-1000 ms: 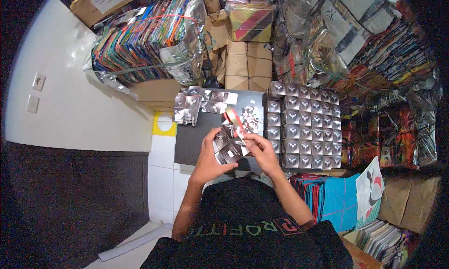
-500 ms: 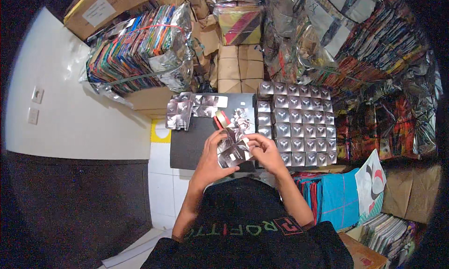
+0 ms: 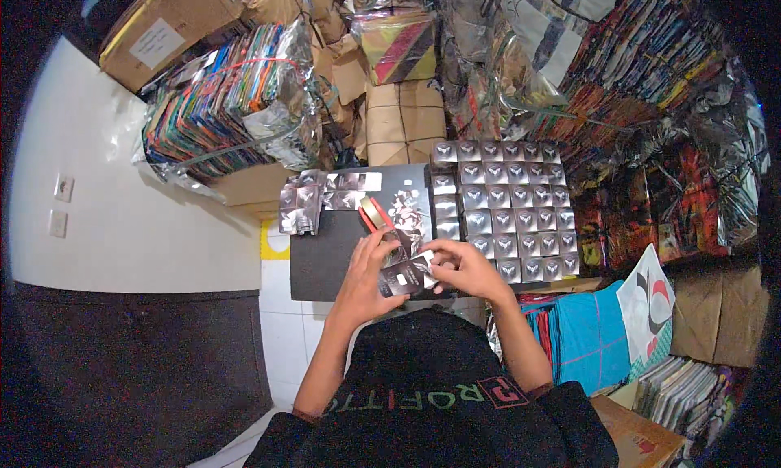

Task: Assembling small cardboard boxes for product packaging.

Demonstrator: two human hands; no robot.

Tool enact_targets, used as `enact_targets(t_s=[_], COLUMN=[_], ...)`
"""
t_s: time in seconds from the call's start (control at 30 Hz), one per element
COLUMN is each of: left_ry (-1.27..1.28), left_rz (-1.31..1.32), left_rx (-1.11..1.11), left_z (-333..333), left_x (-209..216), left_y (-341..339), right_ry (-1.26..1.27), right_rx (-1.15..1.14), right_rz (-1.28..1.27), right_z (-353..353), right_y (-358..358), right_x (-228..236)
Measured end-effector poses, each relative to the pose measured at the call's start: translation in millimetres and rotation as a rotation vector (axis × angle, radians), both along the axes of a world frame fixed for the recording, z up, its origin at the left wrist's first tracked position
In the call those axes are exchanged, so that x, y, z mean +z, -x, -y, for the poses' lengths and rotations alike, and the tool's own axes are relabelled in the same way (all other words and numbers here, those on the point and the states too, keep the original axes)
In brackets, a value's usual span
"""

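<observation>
Close to the table's near edge, my left hand point(image 3: 364, 279) grips a small dark printed carton point(image 3: 399, 281), its thumb along the lower edge and its fingers over the left side. At the carton's right end, my right hand point(image 3: 472, 273) pinches a pale end flap between thumb and fingers. A roll of tape with red sides point(image 3: 374, 214) lies just beyond my left fingertips. Flat unfolded cartons point(image 3: 301, 206) in the same dark print rest on the table's left part. The carton's inside is hidden from me.
Rows of finished dark boxes point(image 3: 512, 216) cover the right of the black table point(image 3: 325, 260). Behind stand a brown paper parcel point(image 3: 404, 122) and a plastic-wrapped bundle of colourful packets point(image 3: 228, 102). A blue stack point(image 3: 590, 334) sits at the right, below table level.
The carton has tilted in my hands, and its front panel looks narrower. My right fingers have shifted lower on its end flap. The whole view has shifted slightly.
</observation>
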State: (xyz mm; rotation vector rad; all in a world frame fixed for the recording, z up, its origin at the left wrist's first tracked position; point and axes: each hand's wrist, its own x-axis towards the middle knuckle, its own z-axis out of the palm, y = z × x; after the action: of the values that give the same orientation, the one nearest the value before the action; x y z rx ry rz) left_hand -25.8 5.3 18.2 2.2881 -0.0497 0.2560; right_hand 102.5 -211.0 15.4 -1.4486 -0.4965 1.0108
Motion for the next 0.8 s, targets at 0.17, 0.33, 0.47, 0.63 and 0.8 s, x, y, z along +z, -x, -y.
enact_targets(t_s=[0.17,0.33,0.47,0.63,0.8], left_ry=[-0.102,-0.136,-0.152,-0.186,-0.256], left_rz=[0.027,0.011,0.005,-0.008,-0.026], left_rx=[-0.041,-0.073,-0.082,-0.096,-0.103], left_z=[6.0,10.9,14.0,15.7,16.1], left_x=[0.7,9.8,14.9,20.9,25.2], left_y=[-1.8,-3.2,-2.3,-3.9,-3.8], right_ry=[0.087,0.124,0.021,0.092,0.139], right_rx=[0.058,0.034,-0.054,-0.010,0.033], right_rz=[0.226,0.516,0.160,0.253,0.421], right_z=[4.5,7.9,6.6,8.9,8.7], right_y=[2.3,1.7,8.7,9.0,5.4], right_x=[7.7,-3.6,0.9,-3.1,-7.2])
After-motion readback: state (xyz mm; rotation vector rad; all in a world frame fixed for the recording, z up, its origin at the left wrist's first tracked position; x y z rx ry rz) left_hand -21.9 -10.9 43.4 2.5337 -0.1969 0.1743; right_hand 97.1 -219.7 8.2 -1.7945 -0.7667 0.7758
